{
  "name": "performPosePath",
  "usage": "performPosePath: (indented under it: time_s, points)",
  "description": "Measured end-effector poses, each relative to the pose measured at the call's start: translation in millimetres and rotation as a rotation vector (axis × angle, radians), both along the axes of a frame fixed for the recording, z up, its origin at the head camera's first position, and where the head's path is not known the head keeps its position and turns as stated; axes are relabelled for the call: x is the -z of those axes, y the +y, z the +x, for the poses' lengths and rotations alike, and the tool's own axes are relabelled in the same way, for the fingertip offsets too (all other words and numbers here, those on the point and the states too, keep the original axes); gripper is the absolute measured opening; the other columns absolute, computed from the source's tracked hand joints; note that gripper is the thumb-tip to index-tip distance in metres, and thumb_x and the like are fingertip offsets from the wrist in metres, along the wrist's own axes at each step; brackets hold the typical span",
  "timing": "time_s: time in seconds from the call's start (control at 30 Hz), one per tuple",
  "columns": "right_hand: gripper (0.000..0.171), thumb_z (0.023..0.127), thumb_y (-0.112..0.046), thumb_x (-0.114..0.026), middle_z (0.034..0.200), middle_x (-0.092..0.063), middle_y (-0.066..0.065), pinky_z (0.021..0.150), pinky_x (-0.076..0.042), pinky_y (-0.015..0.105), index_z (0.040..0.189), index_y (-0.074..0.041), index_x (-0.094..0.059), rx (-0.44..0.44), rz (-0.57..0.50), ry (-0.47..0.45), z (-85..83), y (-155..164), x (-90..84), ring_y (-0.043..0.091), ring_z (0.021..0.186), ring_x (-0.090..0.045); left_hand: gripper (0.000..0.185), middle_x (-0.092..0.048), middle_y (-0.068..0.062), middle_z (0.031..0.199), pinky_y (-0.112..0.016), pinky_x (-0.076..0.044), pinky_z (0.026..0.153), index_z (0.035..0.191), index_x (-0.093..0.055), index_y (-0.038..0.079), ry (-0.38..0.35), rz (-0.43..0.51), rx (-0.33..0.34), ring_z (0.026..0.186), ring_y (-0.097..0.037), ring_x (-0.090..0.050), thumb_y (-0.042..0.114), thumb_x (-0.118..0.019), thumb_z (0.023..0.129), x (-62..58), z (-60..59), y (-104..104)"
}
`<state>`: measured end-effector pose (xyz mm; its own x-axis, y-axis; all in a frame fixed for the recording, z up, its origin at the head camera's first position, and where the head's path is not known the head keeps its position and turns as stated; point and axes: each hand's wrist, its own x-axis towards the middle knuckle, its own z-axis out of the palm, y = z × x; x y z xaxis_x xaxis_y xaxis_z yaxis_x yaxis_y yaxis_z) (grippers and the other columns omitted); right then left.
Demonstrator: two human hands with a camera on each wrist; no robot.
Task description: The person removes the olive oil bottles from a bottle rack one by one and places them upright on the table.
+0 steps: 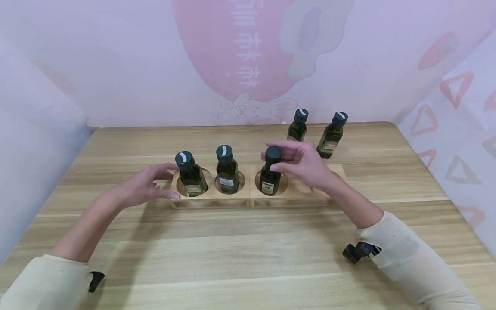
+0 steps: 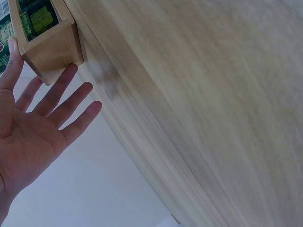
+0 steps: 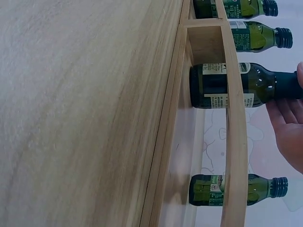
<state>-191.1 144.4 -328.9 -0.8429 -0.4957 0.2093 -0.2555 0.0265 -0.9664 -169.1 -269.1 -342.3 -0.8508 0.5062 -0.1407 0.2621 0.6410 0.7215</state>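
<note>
Right hand point(image 1: 306, 165) reaches in from the right, fingers curled round the cap of the third olive oil bottle point(image 1: 270, 177), which stands in the wooden rack's point(image 1: 232, 197) third hole. Left hand point(image 1: 145, 186) lies flat and spread, fingertips touching the rack's left end, gripping nothing. Two bottles point(image 1: 209, 174) fill the left holes; two more point(image 1: 314, 130) stand behind on the counter point(image 1: 248, 254).

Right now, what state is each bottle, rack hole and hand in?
Left bottle: upright, seated in rack, capped.
Middle bottle: upright, seated, capped.
Third bottle: upright in its hole, cap held by right hand.
Fourth hole: no bottle in it.
Two back bottles: standing on table, capped.
Left hand: open, at the rack's left end.
</note>
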Motion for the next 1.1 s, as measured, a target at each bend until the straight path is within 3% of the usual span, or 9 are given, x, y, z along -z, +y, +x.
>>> performPosePath:
  time_s: [0.33,0.73,0.9,1.1]
  points:
    - [0.05,0.088,0.019,-0.07,0.126,-0.068,0.029,0.094,-0.059,0.036,0.136,0.013,-0.058,0.004,-0.009,0.009,0.1,-2.2,0.9,0.042,0.118,-0.067,0.069,-0.059,-0.028,0.141,-0.071,-0.044,0.103,0.147,-0.048,-0.004,-0.005,-0.005,-0.004,0.131,-0.051,-0.054,0.017,-0.081,0.091,0.1,0.2,0.1]
    - [0.041,0.089,0.016,-0.071,0.123,-0.07,0.026,0.094,-0.059,0.036,0.129,0.015,-0.063,0.007,0.002,0.026,-0.5,-2.4,2.5,0.037,0.116,-0.07,0.068,-0.061,-0.026,0.14,-0.067,-0.048,0.101,0.147,-0.048,-0.003,-0.001,0.009,0.007,0.13,-0.049,-0.056,0.016,-0.081,0.091,2.4,-1.0,-1.2]
    - [0.041,0.089,0.017,-0.07,0.123,-0.07,0.028,0.093,-0.059,0.035,0.129,0.016,-0.062,0.004,-0.004,0.02,-0.2,-2.5,2.6,0.041,0.117,-0.068,0.067,-0.061,-0.026,0.139,-0.067,-0.048,0.101,0.146,-0.049,-0.003,-0.001,0.014,0.008,0.13,-0.049,-0.056,0.015,-0.081,0.091,2.5,-1.1,-1.4]
    - [0.04,0.09,0.016,-0.07,0.122,-0.071,0.026,0.094,-0.059,0.036,0.129,0.014,-0.064,0.011,0.004,0.02,-0.2,-2.6,1.2,0.03,0.114,-0.072,0.067,-0.061,-0.027,0.138,-0.067,-0.047,0.102,0.146,-0.048,-0.004,-0.007,0.005,0.003,0.131,-0.05,-0.055,0.017,-0.081,0.091,1.6,-1.4,-1.0]
